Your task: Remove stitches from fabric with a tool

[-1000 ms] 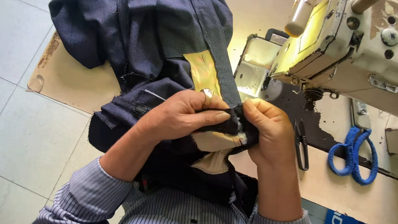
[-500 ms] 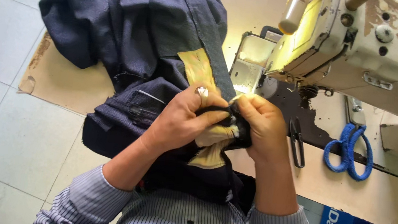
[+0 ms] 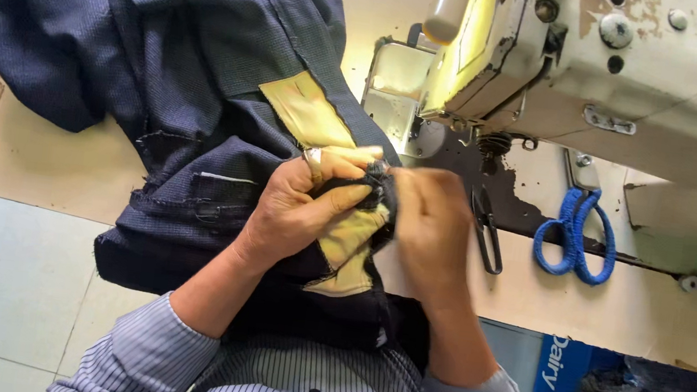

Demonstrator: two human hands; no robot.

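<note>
My left hand pinches the navy garment at its yellow lining, bunching the seam so my right hand, fingers closed on the same fold, can work it before the sewing machine.

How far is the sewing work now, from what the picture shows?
Done: yellow lining already sits on the dark garment. In hand: left hand and right hand pinch a fold of it. Left: the fold is not yet under the sewing machine; the scissors lie untouched.
</note>
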